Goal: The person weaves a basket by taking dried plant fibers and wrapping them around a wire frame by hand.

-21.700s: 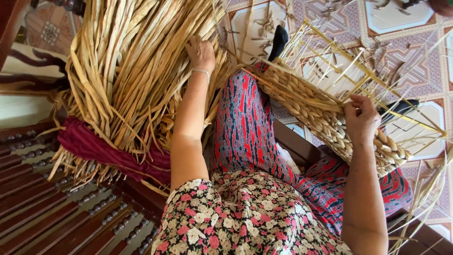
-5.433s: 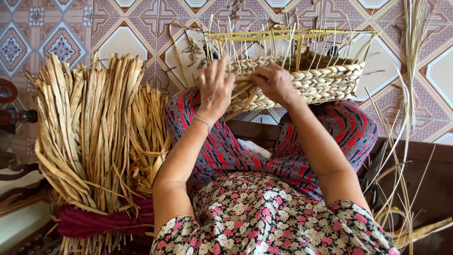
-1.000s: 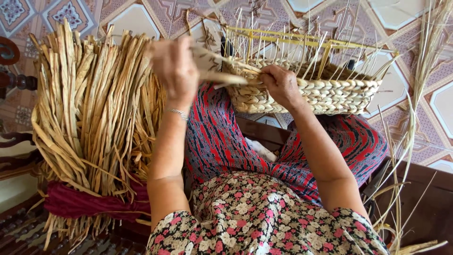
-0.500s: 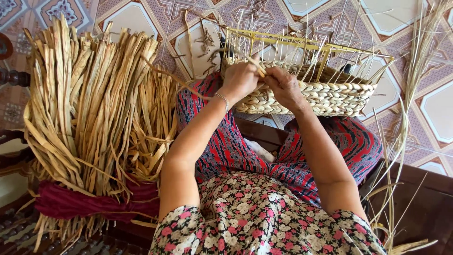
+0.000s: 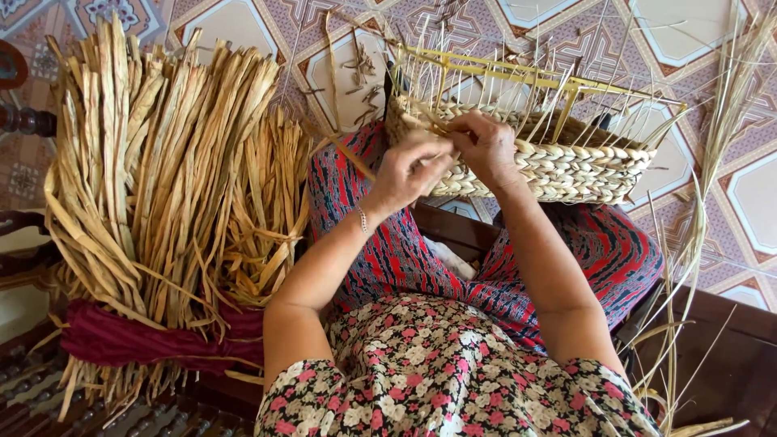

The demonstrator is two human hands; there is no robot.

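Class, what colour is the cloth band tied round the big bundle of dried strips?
Dark red, almost maroon: the cloth band wraps the bundle of dried strips near its base, in the head view.

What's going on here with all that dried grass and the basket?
A seated person is weaving a basket that rests on their knees. Both hands meet at its near rim: the left hand pinches a dried strand, and the right hand presses on the braided edge. The woven wall is partly built, with a yellow frame and thin stakes rising above it. A big bundle of dried leaves, tied with dark red cloth, stands at the person's left.
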